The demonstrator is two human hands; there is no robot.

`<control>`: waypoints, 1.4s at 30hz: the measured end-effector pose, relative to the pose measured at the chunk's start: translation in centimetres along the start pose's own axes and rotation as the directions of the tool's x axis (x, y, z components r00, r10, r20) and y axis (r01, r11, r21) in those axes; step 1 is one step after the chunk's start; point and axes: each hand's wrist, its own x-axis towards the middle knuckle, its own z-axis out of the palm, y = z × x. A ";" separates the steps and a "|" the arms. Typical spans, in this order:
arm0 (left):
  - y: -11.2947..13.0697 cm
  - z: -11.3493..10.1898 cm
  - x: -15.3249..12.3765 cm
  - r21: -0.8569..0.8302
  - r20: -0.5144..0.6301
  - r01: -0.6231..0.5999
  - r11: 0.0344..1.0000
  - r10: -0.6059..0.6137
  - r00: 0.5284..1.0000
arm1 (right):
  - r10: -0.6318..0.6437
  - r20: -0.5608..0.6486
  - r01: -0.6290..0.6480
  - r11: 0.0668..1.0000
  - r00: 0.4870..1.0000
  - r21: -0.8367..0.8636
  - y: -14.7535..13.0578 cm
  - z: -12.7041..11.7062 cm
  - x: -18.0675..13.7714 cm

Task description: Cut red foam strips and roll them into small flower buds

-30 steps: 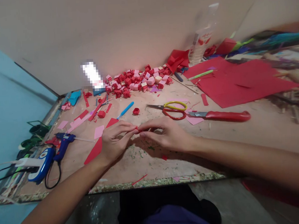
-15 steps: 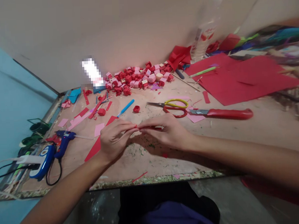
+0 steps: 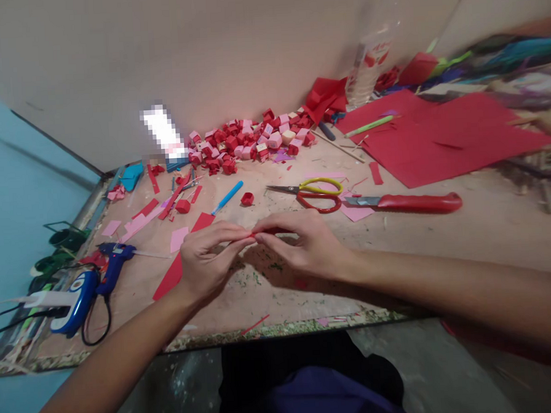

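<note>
My left hand (image 3: 211,256) and my right hand (image 3: 302,242) meet fingertip to fingertip over the table. Both pinch a small piece of red paper (image 3: 253,235), mostly hidden by the fingers. Just beyond them sits a small red paper box (image 3: 247,199). A blue-handled tool (image 3: 229,196) lies to its left. Scissors (image 3: 309,192) with one yellow and one red handle loop rest behind my right hand. To their right is a red-handled knife (image 3: 409,203). A long red paper strip (image 3: 168,277) passes partly beneath my left hand.
Against the wall is a heap of small red and pink paper boxes (image 3: 248,140). A blue glue gun (image 3: 116,259) and a blue power strip (image 3: 80,303) lie at left. Red sheets (image 3: 438,133), a clear bottle (image 3: 372,59) and a lit, blurred-out screen (image 3: 163,132) stand or lie farther back.
The view has shifted slightly, so the table items sit a little farther left. Both hands keep pinching the red paper, with only a slight shift of the fingers.
</note>
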 end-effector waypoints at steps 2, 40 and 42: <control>-0.1 -0.3 0.1 -0.023 0.042 0.026 0.999 -0.025 0.999 | 0.007 -0.010 -0.007 1.000 1.000 -0.014 0.0 0.1 0.1; -2.1 -0.7 0.5 -0.141 0.227 0.469 0.872 -0.433 0.872 | 0.322 0.248 -0.336 0.942 0.914 0.018 0.1 -0.4 0.6; -2.2 -0.7 0.5 -0.193 0.248 0.524 0.829 -0.476 0.844 | 0.304 0.273 -0.320 0.947 0.913 0.018 0.2 -0.6 0.7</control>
